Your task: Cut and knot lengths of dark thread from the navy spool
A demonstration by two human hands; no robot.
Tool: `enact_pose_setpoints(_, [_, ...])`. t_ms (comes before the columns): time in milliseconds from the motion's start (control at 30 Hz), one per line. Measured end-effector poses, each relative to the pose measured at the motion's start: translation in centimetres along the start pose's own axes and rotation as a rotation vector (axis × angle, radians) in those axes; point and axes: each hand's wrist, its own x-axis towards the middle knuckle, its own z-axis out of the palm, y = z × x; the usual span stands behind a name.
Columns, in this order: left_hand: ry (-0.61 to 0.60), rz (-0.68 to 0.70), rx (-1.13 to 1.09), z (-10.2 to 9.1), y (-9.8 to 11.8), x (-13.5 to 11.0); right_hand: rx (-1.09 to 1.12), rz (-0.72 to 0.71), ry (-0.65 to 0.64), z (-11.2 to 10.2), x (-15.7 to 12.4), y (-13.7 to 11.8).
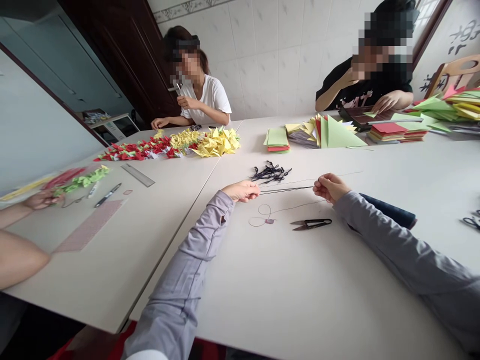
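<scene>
Here, white table [262, 285], tiled wall [255, 70] behind; left hand [240, 191], right hand [329, 187] fingers grasping black thread [287, 189].

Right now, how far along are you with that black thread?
Done: a small heap of knotted black pieces lies on the white table. In hand: a black thread runs between the left hand and the right hand. Left: a dark roll, probably more thread, lies beside the right forearm, and black thread snips lie nearby.
</scene>
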Motion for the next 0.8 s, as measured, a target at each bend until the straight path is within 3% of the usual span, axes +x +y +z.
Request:
enact_pose_setpoints(433, [0.088,-0.152,0.261,-1.1,-0.8,-1.0,-0.023,-0.006,-0.049,1.4,-1.2,0.3])
enact_pose_setpoints(533, [0.108,-0.214,0.455,-2.3,-0.6,-1.8,-0.025,-0.011,-0.069,1.3,-1.1,0.2])
enact_pose_setpoints(600, [0.197,-0.227,0.633,-3.0,-0.1,-2.4,-0.025,-0.009,-0.077,1.3,-1.1,0.0])
enact_pose_setpoints(700, [0.437,-0.057,0.750,-2.7,1.1,-2.7,-0.022,-0.035,-0.105,1.5,-1.2,-0.3])
enact_pose_setpoints(800, [0.500,0.384,0.612,0.2,2.2,-1.8,-0.022,-0.080,-0.164,2.0,-1.8,-0.9])
